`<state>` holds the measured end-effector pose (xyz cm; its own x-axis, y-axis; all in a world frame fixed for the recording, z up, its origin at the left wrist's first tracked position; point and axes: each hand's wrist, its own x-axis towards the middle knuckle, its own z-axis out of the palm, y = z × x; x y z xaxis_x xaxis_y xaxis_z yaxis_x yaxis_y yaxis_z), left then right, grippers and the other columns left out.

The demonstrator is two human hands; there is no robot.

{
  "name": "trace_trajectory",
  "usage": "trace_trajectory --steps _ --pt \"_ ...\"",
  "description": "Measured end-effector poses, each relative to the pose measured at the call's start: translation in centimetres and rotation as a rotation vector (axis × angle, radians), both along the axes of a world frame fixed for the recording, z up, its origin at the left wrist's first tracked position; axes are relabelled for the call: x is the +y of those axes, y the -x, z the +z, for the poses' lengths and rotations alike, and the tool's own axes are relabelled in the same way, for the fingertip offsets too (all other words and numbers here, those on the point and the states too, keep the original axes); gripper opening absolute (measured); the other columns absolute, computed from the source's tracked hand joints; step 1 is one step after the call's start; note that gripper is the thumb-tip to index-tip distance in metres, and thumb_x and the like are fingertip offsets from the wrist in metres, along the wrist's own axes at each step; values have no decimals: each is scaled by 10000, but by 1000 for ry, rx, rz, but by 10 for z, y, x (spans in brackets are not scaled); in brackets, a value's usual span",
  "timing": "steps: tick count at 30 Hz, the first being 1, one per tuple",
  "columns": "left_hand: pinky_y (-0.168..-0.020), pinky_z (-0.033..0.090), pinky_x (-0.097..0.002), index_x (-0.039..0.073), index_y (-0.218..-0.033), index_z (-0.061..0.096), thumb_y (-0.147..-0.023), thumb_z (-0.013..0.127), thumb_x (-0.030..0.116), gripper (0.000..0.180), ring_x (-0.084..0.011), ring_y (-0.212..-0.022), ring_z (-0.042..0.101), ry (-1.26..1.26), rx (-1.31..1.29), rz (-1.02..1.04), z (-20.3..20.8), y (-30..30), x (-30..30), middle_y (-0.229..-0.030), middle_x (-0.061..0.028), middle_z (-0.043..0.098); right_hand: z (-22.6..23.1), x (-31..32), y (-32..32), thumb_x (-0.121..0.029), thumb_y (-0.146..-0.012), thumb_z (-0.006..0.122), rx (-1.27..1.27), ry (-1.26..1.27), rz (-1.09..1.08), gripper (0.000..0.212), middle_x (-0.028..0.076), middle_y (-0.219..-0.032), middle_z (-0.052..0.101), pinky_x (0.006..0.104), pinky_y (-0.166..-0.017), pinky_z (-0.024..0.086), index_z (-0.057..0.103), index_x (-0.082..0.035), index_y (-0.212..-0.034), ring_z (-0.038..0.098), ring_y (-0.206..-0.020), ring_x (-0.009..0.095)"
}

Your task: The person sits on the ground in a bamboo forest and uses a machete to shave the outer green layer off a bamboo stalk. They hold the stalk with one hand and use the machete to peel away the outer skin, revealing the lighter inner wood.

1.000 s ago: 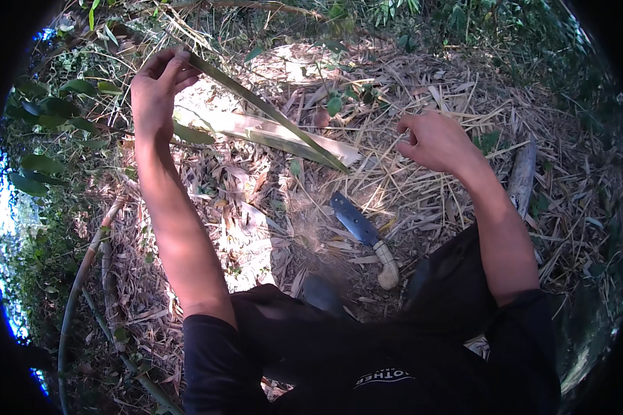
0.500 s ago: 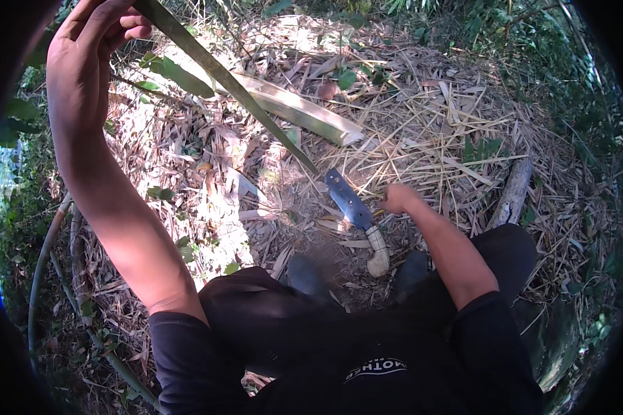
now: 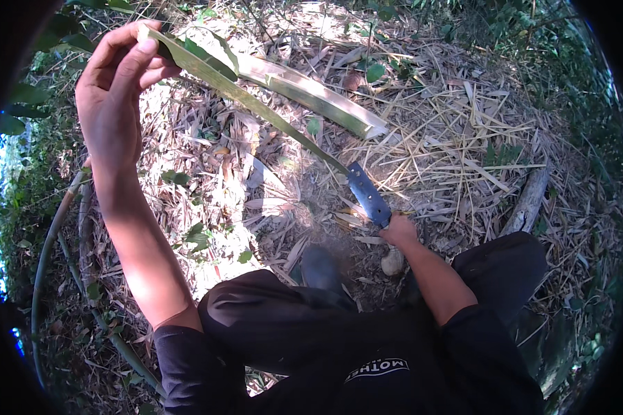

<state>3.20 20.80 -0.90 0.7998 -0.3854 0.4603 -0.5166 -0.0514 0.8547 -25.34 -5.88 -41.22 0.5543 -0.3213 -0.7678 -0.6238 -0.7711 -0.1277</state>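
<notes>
My left hand (image 3: 118, 90) is raised at the upper left and grips the top end of a long green bamboo strip (image 3: 256, 104), which slants down to the right. My right hand (image 3: 400, 232) is closed on the handle of a broad-bladed knife (image 3: 368, 195). The blade's tip meets the lower end of the strip near the ground. A split bamboo piece (image 3: 311, 93) lies on the ground behind the strip.
Dry bamboo leaves and straw (image 3: 464, 138) cover the ground. A grey log (image 3: 529, 200) lies at the right. Thin green stems (image 3: 48, 235) curve along the left. My dark-trousered knees (image 3: 270, 318) fill the lower middle, with green bushes around the rim.
My right hand came down from the upper right and took hold of the knife, lifting its blade to the strip's lower end. My left hand rose higher with the strip.
</notes>
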Motion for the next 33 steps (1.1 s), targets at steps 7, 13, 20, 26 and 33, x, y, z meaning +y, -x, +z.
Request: trace_trajectory --steps 7,13,20,26,33 --pt "-783 556 -280 -29 -1076 597 -920 655 95 207 -142 -847 652 -101 102 48 -19 81 -5 -960 -102 667 48 -16 -27 -469 -684 742 51 -43 -89 631 181 -1158 666 407 -912 523 672 -43 -1143 650 -1078 318" --pt "-736 556 -296 -47 -1065 574 -908 627 73 204 -175 -824 637 -17 -233 274 -54 124 5 -995 -136 618 159 -51 -78 -363 -706 713 -63 -280 -77 498 251 -1024 674 397 -852 522 694 -6 -1052 666 -986 356" --pt "-703 471 -261 -56 -1088 522 -896 630 9 230 -144 -808 550 -11 -280 339 -62 137 -23 -967 -148 604 259 -3 -73 -193 -784 667 -833 -707 -207 352 217 -807 647 443 -695 514 536 46 -1007 668 -768 369" --pt "-685 502 -264 -104 -1082 510 -879 620 -45 238 -175 -784 580 -126 -404 253 -61 155 -40 -960 -186 606 317 22 -68 -160 -783 668 -1017 -817 22 349 182 -722 630 459 -635 503 495 5 -1038 653 -653 373" --pt "-711 552 -286 -101 -1098 499 -902 600 -52 226 -185 -800 626 -172 -341 325 -61 163 -42 -941 -187 622 300 32 -67 -154 -750 678 -932 -789 -9 335 177 -681 630 450 -612 504 524 8 -999 654 -645 374"
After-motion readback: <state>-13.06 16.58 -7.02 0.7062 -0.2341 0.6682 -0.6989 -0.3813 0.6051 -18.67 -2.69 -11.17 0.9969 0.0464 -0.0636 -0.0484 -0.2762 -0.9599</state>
